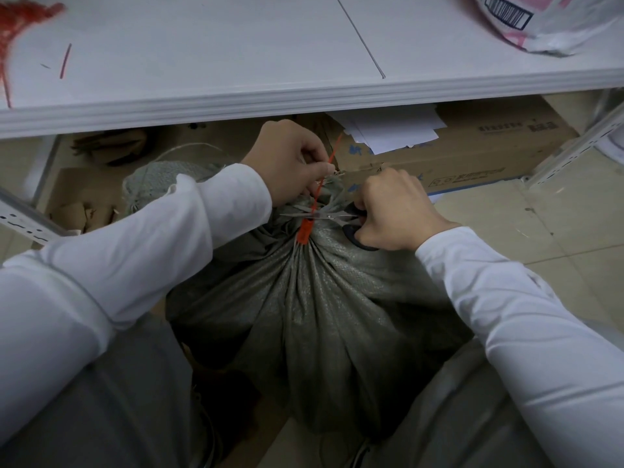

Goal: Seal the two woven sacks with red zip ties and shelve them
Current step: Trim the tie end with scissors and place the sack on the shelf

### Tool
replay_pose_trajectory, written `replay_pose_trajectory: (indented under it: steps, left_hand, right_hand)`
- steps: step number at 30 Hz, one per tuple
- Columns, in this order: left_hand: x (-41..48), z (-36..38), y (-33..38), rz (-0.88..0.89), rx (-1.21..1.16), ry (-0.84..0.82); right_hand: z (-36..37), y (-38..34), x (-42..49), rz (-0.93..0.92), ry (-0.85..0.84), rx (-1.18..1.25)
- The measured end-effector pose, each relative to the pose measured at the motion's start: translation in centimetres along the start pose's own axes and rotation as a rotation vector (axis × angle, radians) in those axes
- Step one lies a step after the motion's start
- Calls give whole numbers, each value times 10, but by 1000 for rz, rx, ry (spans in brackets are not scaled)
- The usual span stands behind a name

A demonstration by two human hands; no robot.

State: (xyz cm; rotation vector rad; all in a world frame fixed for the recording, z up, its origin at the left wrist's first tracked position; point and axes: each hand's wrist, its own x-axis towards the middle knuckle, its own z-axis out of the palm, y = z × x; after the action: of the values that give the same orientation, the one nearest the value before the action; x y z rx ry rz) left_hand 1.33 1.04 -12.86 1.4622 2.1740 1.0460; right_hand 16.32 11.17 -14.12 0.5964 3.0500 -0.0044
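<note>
A grey-green woven sack (324,315) stands on the floor between my knees, its neck gathered tight. A red zip tie (305,233) circles the neck, and its long tail runs up to my left hand (290,160), which pinches the tail taut. My right hand (391,211) grips black-handled scissors (324,216). Their blades lie across the tail just above the tie's red lock. A second grey woven sack (152,184) lies behind my left arm, partly hidden.
A white shelf board (236,62) spans the top, carrying a bundle of red zip ties (17,25), a cut red tail (65,60) and a white plastic bag (547,21). Under it sits a cardboard box (456,153) with papers. Metal shelf uprights stand left and right.
</note>
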Motion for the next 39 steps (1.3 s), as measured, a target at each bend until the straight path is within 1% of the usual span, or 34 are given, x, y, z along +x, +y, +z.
replay_pose_trajectory:
  steps: [6,8,14,18,22,24,27,30,33,36,39]
  left_hand:
    - [6,-10,10,-51,-220,71]
    - [7,-15,11,-47,-232,88]
    - [8,-21,7,-56,-238,127]
    - [7,-28,3,-62,-241,178]
    - [7,-34,1,-74,-262,239]
    - [7,-38,1,-90,-292,268]
    - [6,-47,2,-122,-369,312]
    - [2,-60,1,-151,-482,346]
    - [-8,-77,0,-193,-561,366]
    - [-19,-99,-2,-238,-625,382]
    - [-31,-122,-11,-287,-626,424]
  right_hand:
    - [6,-3,1,8,-45,-8]
    - [7,-1,2,18,-66,7]
    - [-2,15,-1,45,-47,-13]
    - [-6,34,-4,131,-56,43]
    - [-7,43,-3,232,29,190]
    - [-7,40,-2,276,103,250]
    - [-13,32,-2,350,234,277]
    - [-20,19,1,434,324,280]
    - [-25,2,10,484,333,341]
    - [-31,-18,23,481,309,374]
    - [-43,-45,43,472,322,436]
